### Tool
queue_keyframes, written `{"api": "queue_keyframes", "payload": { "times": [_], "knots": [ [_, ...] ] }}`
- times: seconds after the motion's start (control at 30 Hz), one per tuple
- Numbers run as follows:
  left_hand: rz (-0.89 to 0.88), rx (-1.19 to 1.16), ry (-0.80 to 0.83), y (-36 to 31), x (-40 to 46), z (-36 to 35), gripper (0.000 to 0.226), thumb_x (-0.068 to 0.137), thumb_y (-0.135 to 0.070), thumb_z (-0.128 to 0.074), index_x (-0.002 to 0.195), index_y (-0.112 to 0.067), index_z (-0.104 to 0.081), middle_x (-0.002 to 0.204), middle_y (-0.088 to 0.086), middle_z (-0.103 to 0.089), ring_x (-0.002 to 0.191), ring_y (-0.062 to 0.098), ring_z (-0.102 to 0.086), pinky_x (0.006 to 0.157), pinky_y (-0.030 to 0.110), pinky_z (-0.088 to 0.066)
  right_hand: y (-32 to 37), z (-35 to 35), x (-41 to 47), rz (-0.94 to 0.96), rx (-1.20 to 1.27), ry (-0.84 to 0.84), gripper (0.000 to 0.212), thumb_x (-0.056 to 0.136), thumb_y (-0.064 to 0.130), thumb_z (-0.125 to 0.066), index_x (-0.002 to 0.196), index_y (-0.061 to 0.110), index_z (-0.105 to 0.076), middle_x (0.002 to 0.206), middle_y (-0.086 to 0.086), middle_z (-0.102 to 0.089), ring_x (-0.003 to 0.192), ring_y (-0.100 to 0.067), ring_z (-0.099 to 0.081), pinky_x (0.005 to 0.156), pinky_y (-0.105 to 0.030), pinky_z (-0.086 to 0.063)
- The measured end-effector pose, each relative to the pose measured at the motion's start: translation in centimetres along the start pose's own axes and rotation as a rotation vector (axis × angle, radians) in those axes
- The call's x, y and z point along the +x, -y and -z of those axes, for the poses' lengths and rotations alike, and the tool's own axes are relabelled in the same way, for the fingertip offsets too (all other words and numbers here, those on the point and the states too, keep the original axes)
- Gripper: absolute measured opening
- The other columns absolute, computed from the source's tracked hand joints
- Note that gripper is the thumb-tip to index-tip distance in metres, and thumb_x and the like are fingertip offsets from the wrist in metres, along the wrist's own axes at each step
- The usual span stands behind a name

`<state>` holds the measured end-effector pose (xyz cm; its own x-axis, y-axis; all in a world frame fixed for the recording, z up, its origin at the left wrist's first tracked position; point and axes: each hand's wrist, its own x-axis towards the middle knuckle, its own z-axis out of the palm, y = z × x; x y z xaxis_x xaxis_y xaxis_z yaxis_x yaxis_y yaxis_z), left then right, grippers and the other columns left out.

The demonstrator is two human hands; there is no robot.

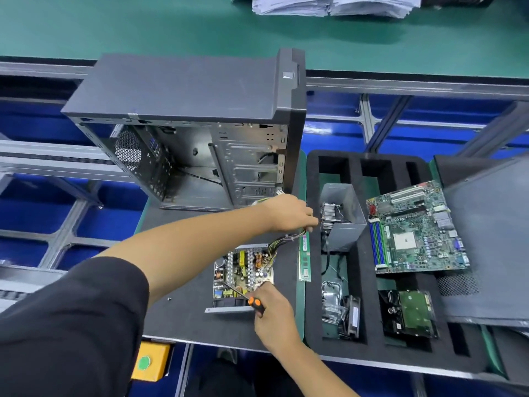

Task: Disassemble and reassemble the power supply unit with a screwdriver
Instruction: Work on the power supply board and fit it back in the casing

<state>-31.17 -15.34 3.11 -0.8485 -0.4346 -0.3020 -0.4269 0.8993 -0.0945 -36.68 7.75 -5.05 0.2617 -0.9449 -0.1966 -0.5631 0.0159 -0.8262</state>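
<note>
Head view: opened power supply unit (243, 275) lies on the dark mat, right hand (272, 313) gripping the screwdriver (252, 301) over its board, left hand (289, 213) pinching the wire bundle (286, 239). A tug on those wires could drag the board and send the tip skidding across components.

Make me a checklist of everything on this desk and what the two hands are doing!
Surface: dark mat, one loose screw.
Job's things: open power supply, board bare; screwdriver over it.
Clutter: foam tray with motherboard, hard drive; RAM stick; empty case.
Hands: left hand grips the wire bundle; right hand holds the screwdriver.
Cables: wire bundle from the supply.
Surroundings: yellow button box, papers.
</note>
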Motion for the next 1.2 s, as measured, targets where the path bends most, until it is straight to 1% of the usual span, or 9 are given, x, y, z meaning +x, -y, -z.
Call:
{"api": "queue_keyframes", "payload": {
  "times": [0.2,0.37,0.5,0.6,0.7,0.77,0.93,1.03,1.2],
  "knots": [
    [-0.128,-0.027,-0.039,1.1,-1.1,-3.9,0.039,0.111,-0.045,-0.021,0.116,-0.026,-0.055,0.107,-0.006,-0.059,0.100,0.020,-0.047,0.093,0.036,-0.039,0.3,0.2,-0.2,-0.027,-0.057,0.061,0.034,0.079,-0.001,-0.047,0.099,0.021,-0.065,0.096,0.020,-0.038,0.084,-0.008,-0.047,0.078,-0.026,-0.046],
    [0.028,-0.483,0.183,1.7,-2.0,-5.4,0.052,0.102,-0.065,-0.025,0.127,-0.032,-0.056,0.115,0.000,-0.052,0.110,0.021,-0.041,0.107,0.047,-0.033,0.7,0.0,-0.4,-0.045,-0.054,0.055,0.036,0.080,-0.001,-0.048,0.103,0.020,-0.066,0.098,0.018,-0.042,0.087,-0.012,-0.051,0.081,-0.027,-0.048],
    [0.154,-0.921,0.302,2.1,-2.7,-5.2,0.061,0.088,-0.076,-0.051,0.143,-0.053,-0.040,0.156,-0.009,-0.023,0.145,0.028,-0.016,0.122,0.056,-0.014,0.7,-0.4,-0.7,-0.059,-0.054,-0.012,0.035,0.081,-0.003,-0.052,0.103,0.021,-0.066,0.099,0.022,-0.043,0.086,-0.008,-0.051,0.077,-0.023,-0.047],
    [0.174,-1.024,0.024,1.0,-4.6,-5.9,0.091,0.079,-0.070,-0.072,0.150,-0.062,-0.017,0.163,-0.023,0.000,0.154,0.020,-0.003,0.121,0.047,-0.011,0.6,-0.5,-0.7,-0.063,-0.054,-0.049,0.033,0.082,-0.004,-0.053,0.103,0.019,-0.065,0.098,0.025,-0.042,0.084,-0.005,-0.048,0.072,-0.019,-0.044],
    [0.315,-0.808,-0.451,-1.3,-7.2,-8.6,0.098,0.068,-0.066,-0.082,0.149,-0.037,-0.034,0.154,-0.006,-0.022,0.141,0.022,-0.026,0.120,0.045,-0.026,0.7,-0.5,-0.9,-0.051,-0.089,-0.058,0.029,0.081,-0.005,-0.055,0.097,0.018,-0.060,0.098,0.022,-0.037,0.081,-0.007,-0.046,0.071,-0.026,-0.047],
    [0.404,-0.836,-0.542,-1.7,-8.9,-9.8,0.078,0.072,-0.056,-0.086,0.130,-0.022,-0.048,0.130,-0.001,-0.040,0.118,0.015,-0.042,0.105,0.043,-0.043,0.6,-0.6,-0.8,-0.048,-0.103,-0.053,0.026,0.081,-0.004,-0.055,0.094,0.019,-0.058,0.098,0.021,-0.036,0.080,-0.007,-0.046,0.071,-0.027,-0.047],
    [0.274,-1.283,-0.004,0.2,-8.3,-8.2,0.034,0.093,-0.028,-0.074,0.126,-0.024,-0.068,0.116,-0.006,-0.071,0.107,0.001,-0.065,0.099,0.025,-0.050,0.4,-0.6,-0.6,-0.046,-0.147,-0.027,0.027,0.080,-0.002,-0.055,0.087,0.023,-0.051,0.097,0.020,-0.033,0.078,-0.008,-0.044,0.070,-0.023,-0.044],
    [0.243,-1.323,0.142,1.3,-6.4,-7.4,0.018,0.095,-0.020,-0.071,0.110,-0.010,-0.073,0.098,0.003,-0.071,0.087,0.016,-0.060,0.083,0.034,-0.047,0.3,-0.5,-0.4,-0.030,-0.173,-0.008,0.024,0.079,0.001,-0.054,0.088,0.024,-0.052,0.097,0.021,-0.032,0.078,-0.007,-0.043,0.070,-0.024,-0.044],
    [0.262,-1.405,0.297,2.1,-5.4,-6.7,0.020,0.095,-0.019,-0.072,0.106,-0.003,-0.073,0.084,0.006,-0.061,0.069,0.016,-0.047,0.058,0.024,-0.037,0.2,0.0,0.3,0.003,-0.334,0.077,0.020,0.085,0.011,-0.058,0.102,0.020,-0.060,0.109,0.015,-0.040,0.076,-0.015,-0.048,0.064,-0.028,-0.039]
  ]
}}
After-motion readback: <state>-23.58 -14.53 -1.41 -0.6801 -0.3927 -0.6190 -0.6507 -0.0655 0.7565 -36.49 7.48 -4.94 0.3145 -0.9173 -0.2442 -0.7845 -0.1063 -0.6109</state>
